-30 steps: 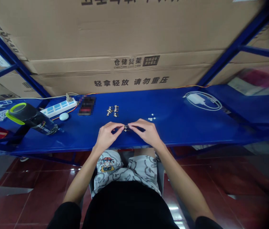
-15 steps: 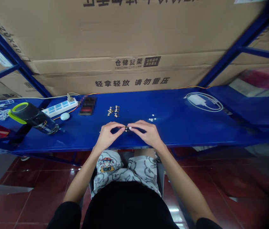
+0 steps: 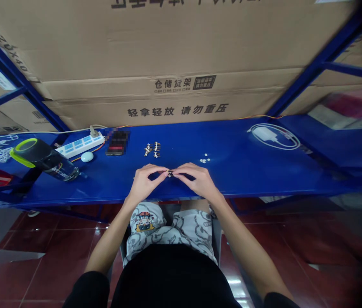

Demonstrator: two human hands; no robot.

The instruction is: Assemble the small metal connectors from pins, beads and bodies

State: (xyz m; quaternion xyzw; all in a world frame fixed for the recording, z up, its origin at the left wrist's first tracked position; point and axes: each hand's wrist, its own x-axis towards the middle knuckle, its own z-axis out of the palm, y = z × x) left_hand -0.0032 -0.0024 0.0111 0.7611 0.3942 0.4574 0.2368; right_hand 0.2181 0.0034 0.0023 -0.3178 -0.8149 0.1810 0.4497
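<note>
My left hand [image 3: 146,181] and my right hand [image 3: 196,177] meet above the front of the blue table [image 3: 232,149], thumb and fingertips of each pinched. Between them is a small dark part with white bits [image 3: 170,173], gripped from both sides; its exact kind is too small to make out. Past my left hand, several small white-and-brass parts with dark pins [image 3: 157,146] lie in a cluster. Several tiny white pieces [image 3: 204,161] rest on the table beyond my right hand.
A dark bottle with a lime-green ring [image 3: 51,160] lies tilted at the left. Behind it are a white power strip [image 3: 80,145], a pale round object [image 3: 87,157] and a blurred-out dark item [image 3: 117,143]. A white charger with coiled cable [image 3: 269,134] sits at right. Large cardboard boxes [image 3: 174,51] stand behind.
My right fingertips have closed in slightly toward the left hand, and the white end that showed between them is now covered. The things on the table have not moved.
</note>
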